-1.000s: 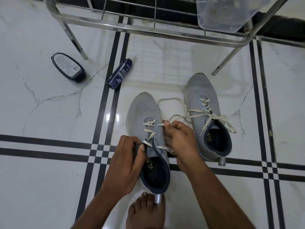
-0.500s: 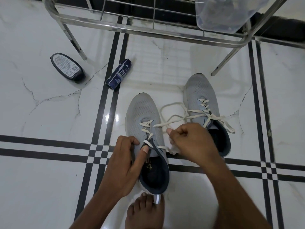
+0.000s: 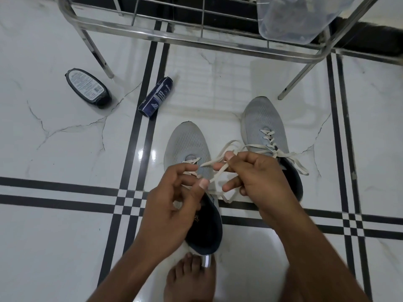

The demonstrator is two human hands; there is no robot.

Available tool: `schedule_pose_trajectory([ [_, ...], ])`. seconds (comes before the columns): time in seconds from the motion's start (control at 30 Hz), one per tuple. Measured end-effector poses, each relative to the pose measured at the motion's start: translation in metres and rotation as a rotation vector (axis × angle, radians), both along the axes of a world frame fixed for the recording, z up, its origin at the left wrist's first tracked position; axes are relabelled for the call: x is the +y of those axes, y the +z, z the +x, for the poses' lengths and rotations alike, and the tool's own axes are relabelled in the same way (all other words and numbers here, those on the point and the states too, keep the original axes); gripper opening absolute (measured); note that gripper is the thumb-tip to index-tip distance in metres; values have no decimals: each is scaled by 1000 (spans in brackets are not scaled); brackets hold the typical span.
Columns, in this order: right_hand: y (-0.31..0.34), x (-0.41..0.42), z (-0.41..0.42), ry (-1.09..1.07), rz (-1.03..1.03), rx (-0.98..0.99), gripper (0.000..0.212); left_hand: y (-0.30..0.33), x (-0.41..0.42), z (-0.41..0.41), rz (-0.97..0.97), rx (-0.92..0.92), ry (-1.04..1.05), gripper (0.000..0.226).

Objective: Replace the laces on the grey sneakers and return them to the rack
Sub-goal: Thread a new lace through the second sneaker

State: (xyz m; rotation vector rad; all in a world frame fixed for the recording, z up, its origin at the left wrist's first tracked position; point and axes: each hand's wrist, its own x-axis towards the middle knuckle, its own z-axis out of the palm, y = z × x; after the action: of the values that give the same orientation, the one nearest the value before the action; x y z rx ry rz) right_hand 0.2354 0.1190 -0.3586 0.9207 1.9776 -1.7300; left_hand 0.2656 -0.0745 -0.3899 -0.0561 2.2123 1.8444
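Two grey sneakers stand on the white tiled floor, toes toward the rack. The left sneaker [image 3: 188, 142] is partly laced with a white lace [image 3: 218, 165]. My left hand [image 3: 172, 205] hovers over its tongue and pinches one lace end between thumb and fingers. My right hand [image 3: 255, 177] pinches the other strand just to the right, so the two strands cross between my hands. The right sneaker [image 3: 265, 123] is fully laced, and its loose ends trail to the right. My hands hide the left sneaker's middle eyelets.
A steel shoe rack [image 3: 196, 38] spans the top, with a clear plastic container [image 3: 294, 18] on it. A black polish bottle [image 3: 88, 88] and a dark blue cleaner can [image 3: 156, 99] lie at the left. My bare foot [image 3: 189, 280] touches the left sneaker's heel.
My left hand rose from the sneaker's collar and took hold of a lace end. My right hand lifted and drew its strand up, and the two strands now cross above the tongue.
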Motion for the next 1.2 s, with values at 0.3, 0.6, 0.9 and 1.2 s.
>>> schedule_pose_trajectory([
  [0.3,-8,3,28,311,968,242,31,-14,-10,-2,-257,275,-81,13],
  [0.6,-18,-11,13,535,288,375,11,-1,-16,-13,-262,233,59,23],
  [0.9,-36,-18,-11,485,360,385,13,-22,-8,16,-574,166,-103,48],
  [1.2,-43,-22,-23,781,519,352,14,-42,7,13,-804,234,-51,29],
])
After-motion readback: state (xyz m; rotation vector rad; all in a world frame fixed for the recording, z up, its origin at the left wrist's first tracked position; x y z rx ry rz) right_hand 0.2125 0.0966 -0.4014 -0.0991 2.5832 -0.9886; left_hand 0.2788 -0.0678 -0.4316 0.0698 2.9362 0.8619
